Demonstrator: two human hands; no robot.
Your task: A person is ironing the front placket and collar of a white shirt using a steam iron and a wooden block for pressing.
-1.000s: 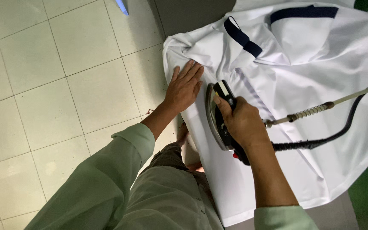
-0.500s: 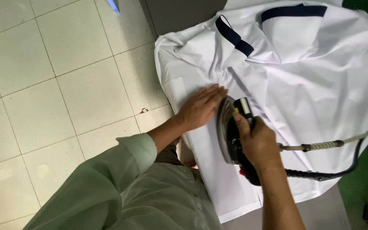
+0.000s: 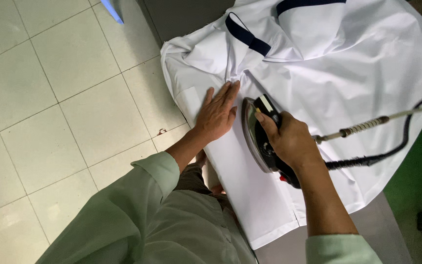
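Nearest the camera, at six o'clock, are the person's pale green sleeves (image 3: 137,210) and trousers, seen from above. Just beyond, the right hand (image 3: 289,142) is clenched around the handle of a steam iron (image 3: 256,134), whose sole stands on edge or tilted against the cloth; how much of it touches cannot be told. At nine o'clock from the iron, just beside it, the left hand (image 3: 217,113) lies flat and released, fingers spread toward twelve o'clock, pressing down a white shirt (image 3: 348,83). The shirt is spread over a grey ironing surface (image 3: 328,239), filling the frame from centre to two o'clock. From the iron's rear, a black cable (image 3: 391,151) and a spring-wrapped hose (image 3: 362,128) run toward three o'clock across the cloth.

Farther off, at twelve o'clock, sits the shirt's collar with navy trim (image 3: 245,36). Pale floor tiles (image 3: 50,98) fill the nine o'clock side.

The risk, as it looks: the flat hand lies so close to the hot sole that a small slide leftward could burn the fingers. The cable dragging over the cloth could also pull fresh creases.
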